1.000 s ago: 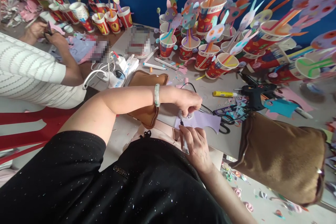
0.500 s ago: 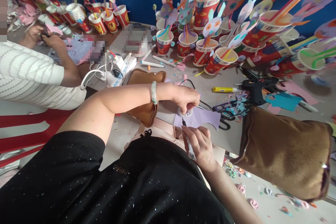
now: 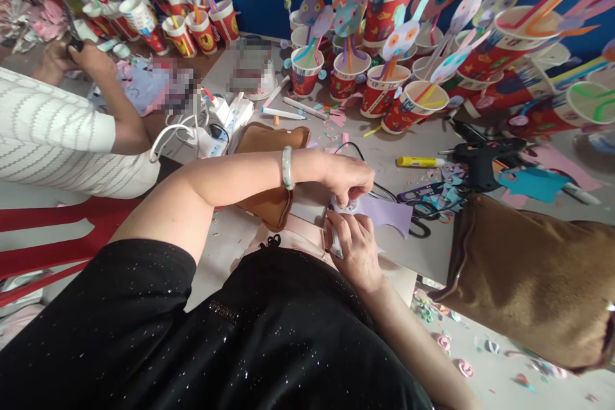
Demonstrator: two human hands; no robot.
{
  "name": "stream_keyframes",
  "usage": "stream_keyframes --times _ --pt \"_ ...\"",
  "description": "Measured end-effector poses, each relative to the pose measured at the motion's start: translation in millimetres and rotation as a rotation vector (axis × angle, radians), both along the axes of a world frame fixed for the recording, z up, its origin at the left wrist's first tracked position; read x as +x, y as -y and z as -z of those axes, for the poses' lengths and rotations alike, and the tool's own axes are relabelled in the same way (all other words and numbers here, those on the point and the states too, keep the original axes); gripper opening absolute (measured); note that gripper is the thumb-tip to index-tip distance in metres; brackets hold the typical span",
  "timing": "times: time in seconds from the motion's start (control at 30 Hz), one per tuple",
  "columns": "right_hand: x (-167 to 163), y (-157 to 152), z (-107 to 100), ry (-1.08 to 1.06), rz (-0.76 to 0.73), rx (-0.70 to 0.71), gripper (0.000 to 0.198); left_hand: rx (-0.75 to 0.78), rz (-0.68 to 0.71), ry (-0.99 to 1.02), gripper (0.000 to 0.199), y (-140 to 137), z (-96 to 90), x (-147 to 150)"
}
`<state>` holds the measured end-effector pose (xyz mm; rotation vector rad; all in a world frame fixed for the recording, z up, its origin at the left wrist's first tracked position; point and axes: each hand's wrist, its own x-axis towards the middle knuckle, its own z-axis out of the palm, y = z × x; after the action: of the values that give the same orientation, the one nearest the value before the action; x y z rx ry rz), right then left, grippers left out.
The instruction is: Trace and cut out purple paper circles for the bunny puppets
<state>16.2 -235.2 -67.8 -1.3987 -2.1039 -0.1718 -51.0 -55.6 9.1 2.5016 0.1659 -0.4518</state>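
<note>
A sheet of purple paper (image 3: pixel 391 213) with a curved cut-out lies at the table's near edge. On it rests a small round whitish, see-through ring (image 3: pixel 346 205), perhaps a tape roll. My left hand (image 3: pixel 348 176), bent inward with curled fingers, presses the ring down from above. Close below, my right hand (image 3: pixel 356 243) is closed round a pen (image 3: pixel 335 245) with a clear barrel. Its tip is hidden behind my fingers, beside the ring's near edge.
Red paper cups (image 3: pixel 410 109) with paper animals stand along the back. Scissors (image 3: pixel 423 191), a yellow marker (image 3: pixel 420 161) and a black glue gun (image 3: pixel 480 157) lie rightward. Brown cushions (image 3: pixel 533 269) flank me. At left, a co-worker's hands (image 3: pixel 79 61) hold a dark tool near a power strip (image 3: pixel 225 131).
My right hand has moved up with the pen, round to the ring's near side, and the pen's tip has gone from sight. My left hand stays on the ring. The view has shifted slightly.
</note>
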Motion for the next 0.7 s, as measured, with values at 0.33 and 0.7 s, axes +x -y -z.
stream_keyframes --times 0.33,0.7 --pt "7.4 15.7 -1.7 -0.049 0.000 0.020 0.034 -0.055 -0.043 0.013 0.012 -2.0 0.8 -1.7" --pt "-0.1 3.5 7.4 0.013 0.002 0.063 0.033 -0.052 -0.040 -0.011 0.012 -1.2 -0.5 -1.1"
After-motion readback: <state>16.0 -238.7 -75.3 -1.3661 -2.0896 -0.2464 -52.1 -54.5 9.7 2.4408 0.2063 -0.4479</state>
